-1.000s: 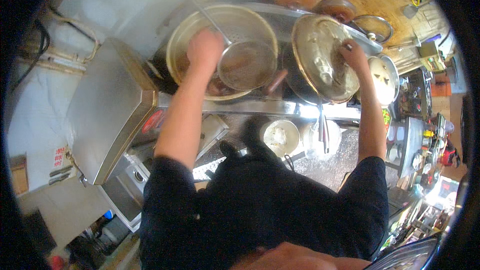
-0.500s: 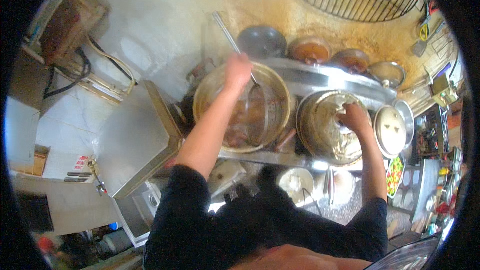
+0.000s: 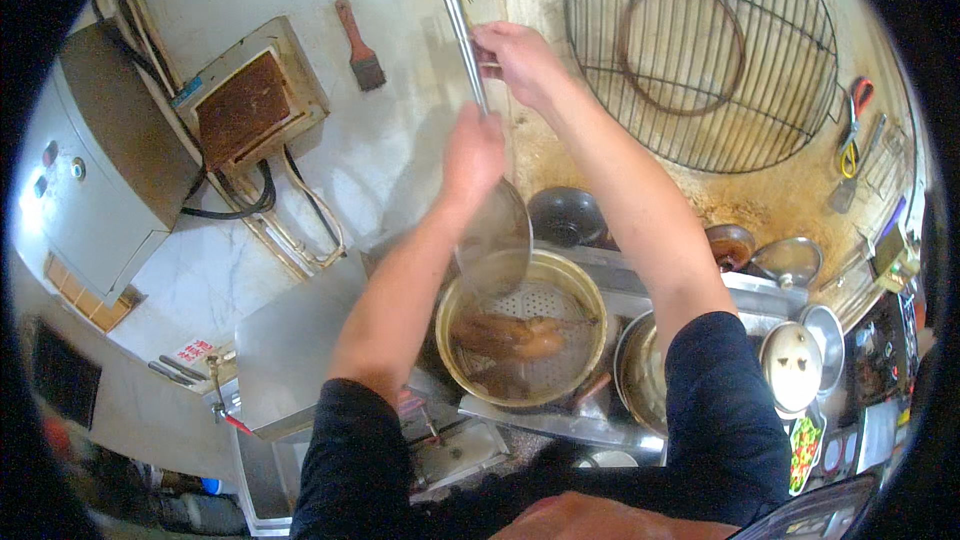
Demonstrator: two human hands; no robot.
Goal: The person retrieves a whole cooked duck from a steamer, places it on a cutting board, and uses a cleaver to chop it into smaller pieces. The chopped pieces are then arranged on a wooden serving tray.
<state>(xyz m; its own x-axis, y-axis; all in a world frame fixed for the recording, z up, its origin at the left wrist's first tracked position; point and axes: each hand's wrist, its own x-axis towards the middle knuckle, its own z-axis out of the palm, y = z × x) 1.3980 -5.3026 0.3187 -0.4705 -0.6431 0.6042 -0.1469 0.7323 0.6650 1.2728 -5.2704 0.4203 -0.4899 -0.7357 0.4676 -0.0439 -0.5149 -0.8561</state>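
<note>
My left hand (image 3: 474, 155) is closed around the lower part of a long metal handle. The handle belongs to a large round skimmer (image 3: 508, 245), blurred by motion and tilted above the pot. Higher up, my right hand (image 3: 518, 60) has its fingers curled against the same handle; its grip is partly hidden. Below the skimmer stands a wide, brass-coloured pot (image 3: 446, 365). Inside it, brown cooked meat (image 3: 515, 338), perhaps poultry, lies over a perforated metal plate (image 3: 530, 302). My right forearm crosses in front of the wall and cookware behind.
A second large pot (image 3: 638, 380) stands right of the first, partly behind my right arm. Bowls, including a black one (image 3: 567, 217), lean against the back wall. A round wire grate (image 3: 790, 50) and a brush (image 3: 360, 50) hang there. A metal panel (image 3: 290, 340) stands left.
My right hand has left the neighbouring pot and come up to the skimmer handle. My left hand has raised the skimmer out of the pot. The view has shifted upward.
</note>
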